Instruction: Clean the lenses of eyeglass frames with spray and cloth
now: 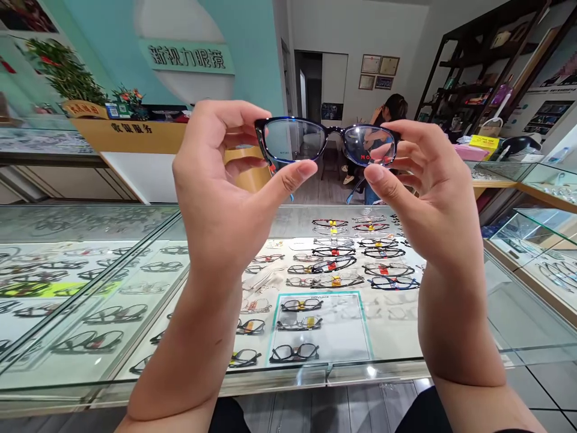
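Observation:
A pair of dark-framed glasses (334,130) with blue-tipped temples is held up at eye height, its lenses facing me. My left hand (229,162) pinches the left end of the frame, thumb below the lens and fingers behind the rim. At the right end, my right hand (421,174) grips the frame between its index finger and thumb, the other fingers curled behind. Red letters show on the right lens. Under my hands is a glass display counter (327,373) with rows of glasses (295,352) on white and teal-edged sheets.
Behind the counter a seated person (392,111) is partly hidden by the glasses. A wooden-topped desk (166,137) with plants stands at the back left. Glass cases (541,240) and dark shelves (478,60) are on the right.

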A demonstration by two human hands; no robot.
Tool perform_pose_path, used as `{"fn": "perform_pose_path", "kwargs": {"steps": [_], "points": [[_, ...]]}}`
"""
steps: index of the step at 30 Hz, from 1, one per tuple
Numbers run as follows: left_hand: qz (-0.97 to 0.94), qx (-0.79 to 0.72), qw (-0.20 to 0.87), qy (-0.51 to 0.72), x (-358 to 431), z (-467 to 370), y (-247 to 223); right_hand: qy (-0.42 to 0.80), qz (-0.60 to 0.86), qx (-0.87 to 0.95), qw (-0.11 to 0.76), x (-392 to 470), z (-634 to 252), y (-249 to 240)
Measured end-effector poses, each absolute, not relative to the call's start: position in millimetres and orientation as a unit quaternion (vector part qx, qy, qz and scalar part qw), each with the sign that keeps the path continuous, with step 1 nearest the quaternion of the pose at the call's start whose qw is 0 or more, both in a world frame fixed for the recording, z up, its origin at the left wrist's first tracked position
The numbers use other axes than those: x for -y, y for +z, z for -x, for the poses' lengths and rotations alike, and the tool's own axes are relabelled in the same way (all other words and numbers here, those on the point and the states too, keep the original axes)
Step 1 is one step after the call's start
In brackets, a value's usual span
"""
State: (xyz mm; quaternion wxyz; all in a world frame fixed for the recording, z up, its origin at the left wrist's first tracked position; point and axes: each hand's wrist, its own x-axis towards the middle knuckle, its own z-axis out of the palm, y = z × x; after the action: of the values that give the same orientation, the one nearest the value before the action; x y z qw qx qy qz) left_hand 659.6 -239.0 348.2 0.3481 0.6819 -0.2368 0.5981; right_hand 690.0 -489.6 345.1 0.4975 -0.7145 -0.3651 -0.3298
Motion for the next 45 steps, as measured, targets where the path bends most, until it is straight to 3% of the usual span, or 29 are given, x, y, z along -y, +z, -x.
{"fn": "perform_pose_path", "kwargs": {"steps": [16,31,45], "points": [[-0.674,0.263,0.353,0.594,234,-672,337,-0.345,0.718,0.339,0.501,494,-685,347],[-0.639,0.194,0.411,0.621,257,-658,338,-0.383,0.692,0.325,0.518,490,-686,341],[-0.649,0.164,0.381,0.637,267,-648,338,-0.366,0.712,0.341,0.493,491,-689,342]]}}
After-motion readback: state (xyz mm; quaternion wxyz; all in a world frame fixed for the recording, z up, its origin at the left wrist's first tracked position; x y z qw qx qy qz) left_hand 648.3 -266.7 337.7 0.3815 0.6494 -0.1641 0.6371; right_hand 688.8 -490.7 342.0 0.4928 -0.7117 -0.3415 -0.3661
